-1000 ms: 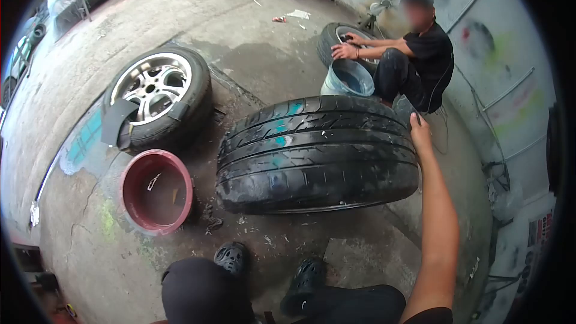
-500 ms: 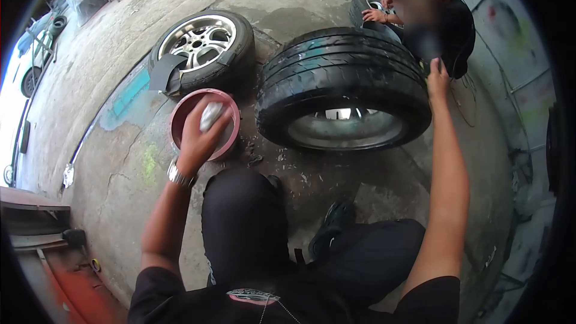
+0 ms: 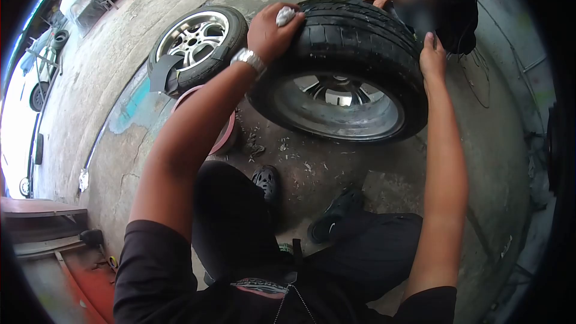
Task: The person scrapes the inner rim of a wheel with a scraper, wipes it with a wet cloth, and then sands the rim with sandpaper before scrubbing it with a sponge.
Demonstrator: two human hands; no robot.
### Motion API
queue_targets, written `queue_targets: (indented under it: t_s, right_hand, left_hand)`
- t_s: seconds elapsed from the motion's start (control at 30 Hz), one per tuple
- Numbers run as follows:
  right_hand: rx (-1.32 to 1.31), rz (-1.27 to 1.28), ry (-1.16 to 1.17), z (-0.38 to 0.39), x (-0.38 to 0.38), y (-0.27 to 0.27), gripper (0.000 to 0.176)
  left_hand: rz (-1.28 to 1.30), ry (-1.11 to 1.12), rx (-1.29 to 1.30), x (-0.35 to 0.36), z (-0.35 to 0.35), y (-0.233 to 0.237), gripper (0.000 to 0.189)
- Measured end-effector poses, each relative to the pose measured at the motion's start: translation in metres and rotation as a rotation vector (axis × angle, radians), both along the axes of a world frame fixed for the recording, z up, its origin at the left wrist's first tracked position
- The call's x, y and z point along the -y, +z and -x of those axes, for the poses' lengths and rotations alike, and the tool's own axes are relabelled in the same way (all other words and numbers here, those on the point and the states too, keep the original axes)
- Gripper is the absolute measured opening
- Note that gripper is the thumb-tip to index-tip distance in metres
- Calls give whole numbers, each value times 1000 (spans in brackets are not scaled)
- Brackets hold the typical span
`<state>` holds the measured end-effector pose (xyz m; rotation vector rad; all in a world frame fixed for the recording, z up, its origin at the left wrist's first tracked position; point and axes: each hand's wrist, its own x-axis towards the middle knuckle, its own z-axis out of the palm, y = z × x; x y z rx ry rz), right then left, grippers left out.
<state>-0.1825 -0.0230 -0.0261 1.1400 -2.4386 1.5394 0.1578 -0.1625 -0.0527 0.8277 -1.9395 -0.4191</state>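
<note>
Clasping a crumpled pale wad (image 3: pixel 285 16) in the left hand (image 3: pixel 271 31), at the upper left edge of a tyre-fitted alloy wheel (image 3: pixel 360 45). Holding the right hand (image 3: pixel 433 61) by the wheel's right side, showing too little there to tell its grip. Facing the wheel's hollow inner side, straight ahead and tilted over the concrete floor (image 3: pixel 390 189). Partly covering a reddish tub (image 3: pixel 225 139) with the left forearm (image 3: pixel 192 126), near a second alloy wheel (image 3: pixel 193 42).

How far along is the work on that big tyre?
The tyre already sits on its rim. What looks like wiping is in hand: the left hand holds a white wad at the tread, the right hand is at the other side. Pale specks show near the tread's edge, so some cleaning is probably left.
</note>
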Motion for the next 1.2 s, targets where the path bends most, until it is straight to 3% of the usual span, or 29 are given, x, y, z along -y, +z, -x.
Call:
queue_targets:
  t_s: [0.2,0.3,0.43,0.63,0.73,0.9,1.03,1.2]
  right_hand:
    - [116,45,-104,-35,-54,-3,45]
    - [118,85,-113,-32,-66,-13,44]
    - [111,100,-106,-14,-82,-21,49]
    - [36,70,-50,45,-95,-38,58]
    - [-53,5,-61,71,-93,-42,56]
    - [12,-119,-52,124,-61,-59,55]
    - [-79,-97,64,157,-18,-76,55]
    - [-125,-216,-14,132,7,-61,52]
  left_hand:
    - [-260,-250,51,57,39,14,44]
    - [-261,-348,15,60,52,16,45]
    - [-189,-256,41,36,58,18,43]
    - [39,-3,31,-64,50,24,39]
    - [33,11,-3,-121,44,28,36]
    - [39,23,-11,-179,50,29,41]
    - [22,104,-11,-171,50,29,40]
    - [65,149,-55,-116,37,22,38]
